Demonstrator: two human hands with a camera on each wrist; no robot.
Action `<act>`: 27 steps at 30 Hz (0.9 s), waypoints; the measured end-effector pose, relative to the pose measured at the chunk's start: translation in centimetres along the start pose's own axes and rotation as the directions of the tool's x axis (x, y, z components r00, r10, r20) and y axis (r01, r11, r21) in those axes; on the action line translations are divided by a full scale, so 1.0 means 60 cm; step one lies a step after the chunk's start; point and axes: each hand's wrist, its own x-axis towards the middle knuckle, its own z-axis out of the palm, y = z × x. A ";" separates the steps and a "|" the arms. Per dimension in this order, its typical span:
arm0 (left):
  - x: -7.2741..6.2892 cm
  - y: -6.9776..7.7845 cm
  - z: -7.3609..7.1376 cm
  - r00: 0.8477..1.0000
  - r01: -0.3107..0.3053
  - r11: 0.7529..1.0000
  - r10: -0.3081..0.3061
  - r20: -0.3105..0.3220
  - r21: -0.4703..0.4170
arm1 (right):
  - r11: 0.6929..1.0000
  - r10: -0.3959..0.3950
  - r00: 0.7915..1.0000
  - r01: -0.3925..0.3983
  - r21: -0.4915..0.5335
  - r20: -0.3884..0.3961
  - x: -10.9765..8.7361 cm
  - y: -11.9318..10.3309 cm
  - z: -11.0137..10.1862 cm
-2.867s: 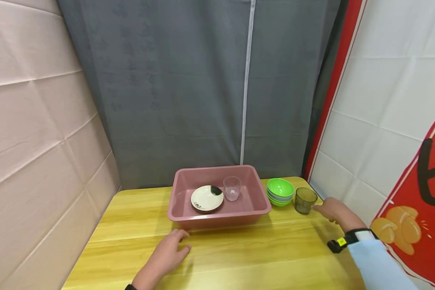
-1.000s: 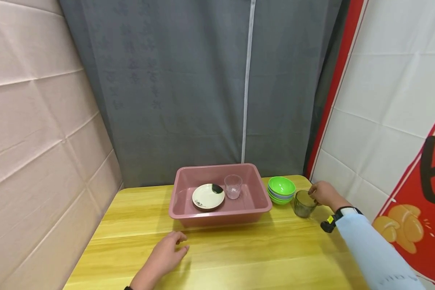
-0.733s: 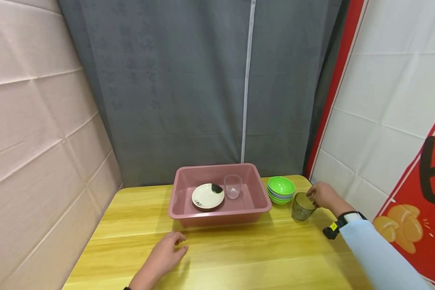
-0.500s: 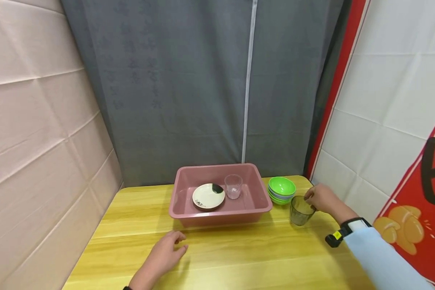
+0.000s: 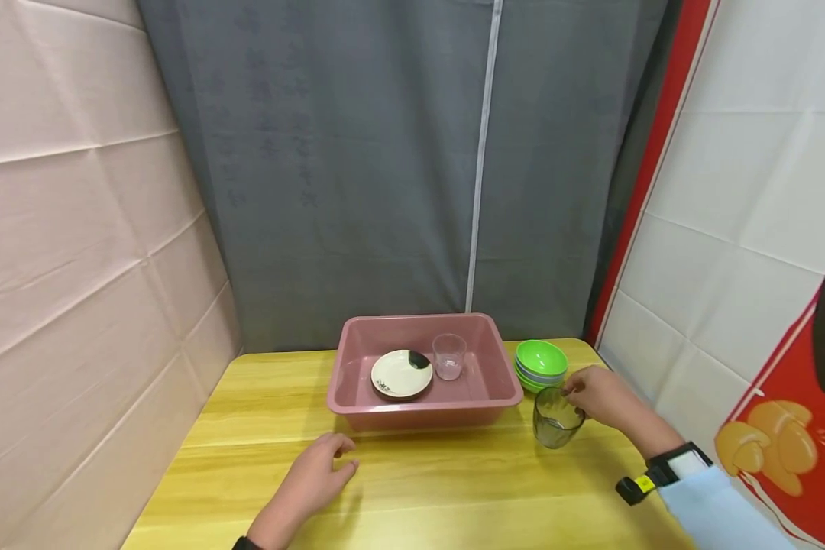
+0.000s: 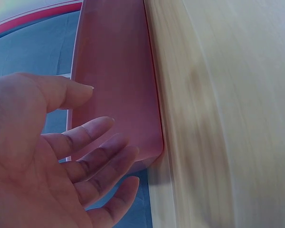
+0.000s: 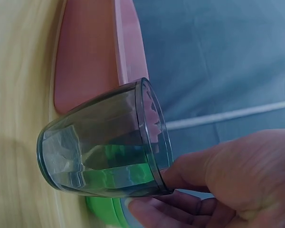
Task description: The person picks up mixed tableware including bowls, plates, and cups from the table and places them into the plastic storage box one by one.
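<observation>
My right hand [image 5: 600, 396] pinches the rim of a smoky, see-through drinking glass [image 5: 554, 418], thumb on one side of the wall and fingers on the other. In the right wrist view the glass [image 7: 97, 142] shows whole and holds nothing. It stands in front of a stack of green and blue bowls [image 5: 541, 363], overlapping their lower edge. My left hand [image 5: 312, 477] hovers over the table before the pink basin [image 5: 426, 416], its fingers loosely bent and holding nothing. The left wrist view shows that palm [image 6: 33, 156] with fingers apart.
Inside the basin lie a stack of white plates [image 5: 400, 374] with a dark patch and a clear glass [image 5: 449, 357]. A wooden table [image 5: 447, 489] carries everything. Grey curtain [image 5: 357, 191] hangs behind; a white wall sheet [image 5: 749, 229] rises at the right.
My right hand has come to the smoky glass, gripped its rim and brought it left and nearer to me, from beside the bowls to in front of them. My left hand stays nearly still.
</observation>
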 end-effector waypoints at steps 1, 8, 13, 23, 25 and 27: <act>0.000 0.001 0.000 1.000 -0.001 1.000 0.001 -0.001 0.000 | 1.000 0.001 1.000 -0.001 0.010 -0.001 -0.002 -0.007 0.005; 0.001 0.013 -0.002 1.000 -0.014 1.000 0.014 -0.003 -0.005 | 0.997 -0.037 0.999 0.037 0.062 0.006 -0.013 -0.051 0.044; 0.004 0.023 0.000 0.999 -0.046 0.999 0.046 0.001 -0.013 | 0.992 -0.051 0.998 0.047 0.114 0.035 -0.017 -0.080 0.073; 0.014 0.051 0.002 0.994 -0.110 0.994 0.110 -0.005 -0.021 | 0.981 -0.107 0.993 0.097 0.168 0.046 -0.013 -0.140 0.126; 0.015 0.055 0.003 0.993 -0.115 0.993 0.115 -0.003 -0.023 | 0.975 -0.135 0.989 0.123 0.183 0.055 -0.009 -0.149 0.136; 0.017 0.058 0.005 0.993 -0.119 0.993 0.119 -0.001 -0.022 | 0.970 -0.156 0.985 0.140 0.197 0.068 -0.006 -0.157 0.146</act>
